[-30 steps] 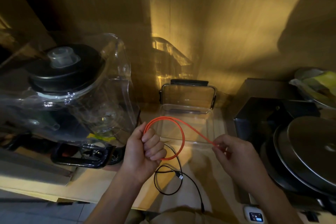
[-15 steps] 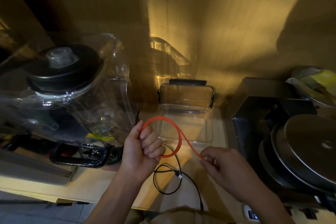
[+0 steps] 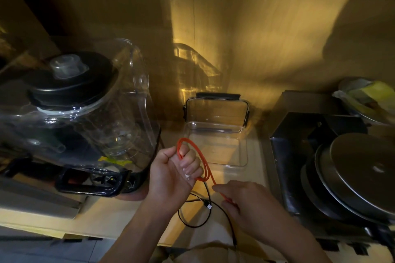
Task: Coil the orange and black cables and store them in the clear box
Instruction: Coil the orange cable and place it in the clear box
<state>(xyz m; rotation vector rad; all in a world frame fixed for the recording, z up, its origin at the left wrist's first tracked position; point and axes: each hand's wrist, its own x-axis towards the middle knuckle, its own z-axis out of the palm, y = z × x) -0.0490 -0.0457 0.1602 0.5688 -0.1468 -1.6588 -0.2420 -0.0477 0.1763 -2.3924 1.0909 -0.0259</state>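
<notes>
The orange cable [image 3: 204, 160] is held in loops by the left hand [image 3: 175, 174], just in front of the open clear box [image 3: 215, 145]. Its loose end is pinched in the grip of the right hand [image 3: 250, 205]. Each new loop should be kept the same size, while the black cable [image 3: 198, 215] is left on the surface [image 3: 119, 218].

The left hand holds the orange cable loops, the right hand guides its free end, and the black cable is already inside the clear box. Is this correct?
Not quite. The head view shows the black cable on the counter, in front of the clear box, not inside it. The rest holds: the left hand grips the orange cable loops and the right hand guides its free end.
</notes>
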